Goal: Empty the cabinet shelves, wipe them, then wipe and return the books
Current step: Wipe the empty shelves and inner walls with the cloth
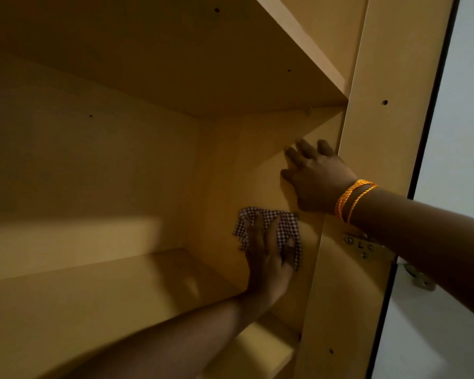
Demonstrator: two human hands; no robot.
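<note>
pressing a checkered cloth (282,228) flat against the cabinet's right side panel (246,160), the left hand (267,258) lies with straight fingers just above the lower shelf (107,291). above the cloth, the right hand (315,179), open with fingers spread, rests on the same panel below the upper shelf (175,64). orange cord bracelets (353,199) circle its wrist.

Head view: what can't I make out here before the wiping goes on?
- Books: none in view; the frame edges cut off the rest of the cabinet.
- Checked cloth: its middle is hidden under the left hand.
- Lower shelf: its front is hidden behind the blurred left forearm.
- Right hand: its palm faces the side panel; contact unclear.
</note>
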